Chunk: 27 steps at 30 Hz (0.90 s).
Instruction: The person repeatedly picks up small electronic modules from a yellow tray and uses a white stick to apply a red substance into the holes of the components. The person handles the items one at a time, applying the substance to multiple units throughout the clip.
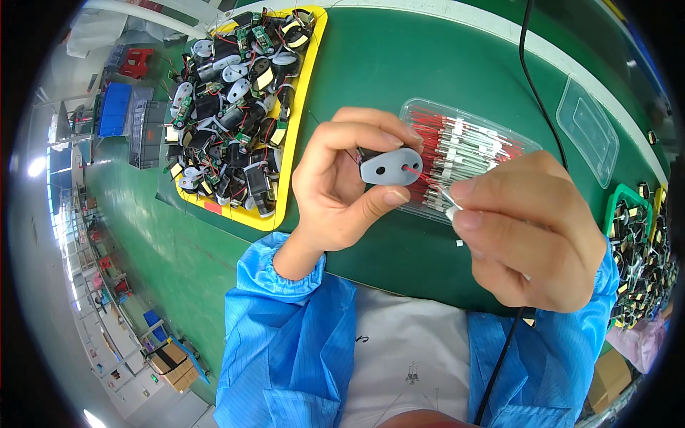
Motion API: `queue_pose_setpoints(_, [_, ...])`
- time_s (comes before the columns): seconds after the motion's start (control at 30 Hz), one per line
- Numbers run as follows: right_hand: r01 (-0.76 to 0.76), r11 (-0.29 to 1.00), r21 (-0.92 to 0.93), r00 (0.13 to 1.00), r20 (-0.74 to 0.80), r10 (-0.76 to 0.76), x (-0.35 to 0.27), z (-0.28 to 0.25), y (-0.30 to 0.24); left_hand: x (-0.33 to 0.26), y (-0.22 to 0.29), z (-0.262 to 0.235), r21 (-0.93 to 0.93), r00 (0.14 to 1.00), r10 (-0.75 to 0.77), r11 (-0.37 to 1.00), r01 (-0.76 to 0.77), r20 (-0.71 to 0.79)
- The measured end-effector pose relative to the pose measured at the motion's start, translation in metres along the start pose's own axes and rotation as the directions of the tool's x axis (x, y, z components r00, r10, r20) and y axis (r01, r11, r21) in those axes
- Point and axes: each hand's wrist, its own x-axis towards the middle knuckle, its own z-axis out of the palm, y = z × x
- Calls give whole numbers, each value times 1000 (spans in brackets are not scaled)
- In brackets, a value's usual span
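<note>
My left hand (330, 189) is closed around a small black assembly with a grey oval end plate (394, 160), gripping it between thumb and fingers. Dark holes show in the plate, which faces right. My right hand (539, 232) pinches a thin wire (421, 173) between thumb and index finger. The wire's red end meets the plate at one of its holes; how deep it goes in, I cannot tell. Behind both hands lies a clear plastic box (531, 145) holding many red and white wires (464, 146) with white ends.
At the left, a yellow tray (302, 93) is heaped with black and grey assemblies and small green circuit boards. A clear lid (589, 132) lies at the right, beside a black cable (531, 71). A green basket (618, 196) of similar parts stands at the right edge.
</note>
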Motion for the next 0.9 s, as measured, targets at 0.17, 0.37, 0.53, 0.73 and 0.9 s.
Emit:
queue_pose_setpoints(0.17, [87,995,-50,996,-28,-88,-1,5,4,-1,0,0,-10,1000,-4,1000,4,-5])
queue_pose_setpoints(0.37, [198,974,-107,977,-52,-205,-3,10,7,1,1,1,-26,999,-39,999,39,-15])
queue_pose_setpoints(0.53, [217,969,-114,974,-43,-223,-1,12,4,-2,1,1,-31,997,-64,998,63,-34])
queue_pose_setpoints(0.73, [273,945,-179,962,31,-272,0,8,1,-1,1,2,-47,996,-79,996,77,-36])
queue_pose_setpoints(0.9, [293,936,-196,956,38,-291,-1,8,2,0,0,2,-41,997,-74,997,73,-28])
